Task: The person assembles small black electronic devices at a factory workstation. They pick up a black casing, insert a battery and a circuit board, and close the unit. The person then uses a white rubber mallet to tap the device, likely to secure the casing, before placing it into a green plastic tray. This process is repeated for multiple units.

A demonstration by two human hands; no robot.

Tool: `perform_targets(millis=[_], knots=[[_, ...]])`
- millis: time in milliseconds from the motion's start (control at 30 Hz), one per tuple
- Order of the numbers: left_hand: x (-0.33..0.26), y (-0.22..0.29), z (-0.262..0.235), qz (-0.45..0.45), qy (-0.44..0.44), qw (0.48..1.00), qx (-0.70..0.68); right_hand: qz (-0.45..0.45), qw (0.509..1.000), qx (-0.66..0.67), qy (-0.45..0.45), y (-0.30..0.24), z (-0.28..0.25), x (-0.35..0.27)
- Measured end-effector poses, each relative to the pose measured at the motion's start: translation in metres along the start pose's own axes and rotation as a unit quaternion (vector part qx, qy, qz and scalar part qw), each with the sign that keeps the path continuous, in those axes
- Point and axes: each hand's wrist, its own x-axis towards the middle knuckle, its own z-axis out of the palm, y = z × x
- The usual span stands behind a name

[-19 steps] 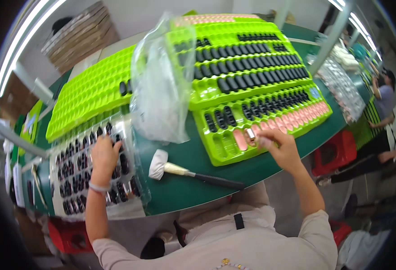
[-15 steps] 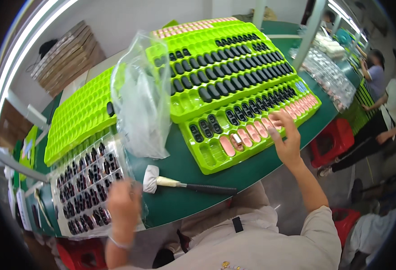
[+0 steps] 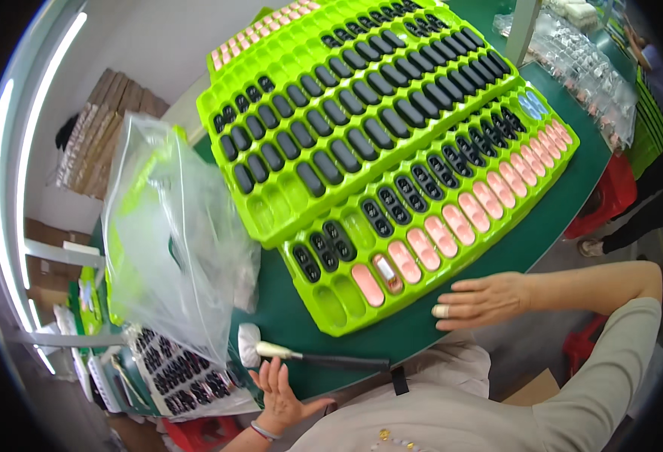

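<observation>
My left hand (image 3: 280, 399) is open with its fingers spread at the table's near edge, just below a mallet. The mallet (image 3: 340, 363) has a white-wrapped head and a black handle. My right hand (image 3: 486, 300) lies open and flat, fingers pointing left, beside the near side of a green compartment tray (image 3: 322, 319); it holds nothing. In that tray sit pink oval pieces (image 3: 442, 236), black oval pieces (image 3: 409, 194) and a few blue pieces (image 3: 532, 105). One pink piece (image 3: 387, 273) looks different, with a shiny strip on it.
Behind it, another green tray (image 3: 271, 235) carries rows of black oval shells (image 3: 377, 133). A clear plastic bag (image 3: 172, 226) stands at the left, and a clear tray of dark parts (image 3: 184, 374) lies below it. Bagged parts (image 3: 582, 71) cover the far right. Red stools (image 3: 605, 197) stand beside the table.
My right hand has left the pink pieces and come down to the tabletop. My left hand has moved right, from the dark parts to below the mallet. The view has shifted.
</observation>
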Motion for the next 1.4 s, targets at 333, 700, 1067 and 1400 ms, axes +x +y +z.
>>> perform_targets(millis=[333,700,1067,1400], knots=[[0.008,-0.003,0.0,-0.003,0.033,0.996,-0.082,0.005,0.997,0.02,-0.071,-0.002,-0.003,-0.001],[0.004,0.007,0.005,-0.098,0.293,0.95,-0.037,0.3,0.902,-0.176,0.256,0.046,-0.04,0.037],[0.011,0.015,-0.013,-0.161,0.397,0.904,0.016,0.708,0.695,-0.045,0.119,0.348,-0.041,0.178],[0.0,0.006,0.018,-0.216,0.311,0.924,0.04,0.751,0.64,-0.095,0.133,0.423,-0.017,0.203]])
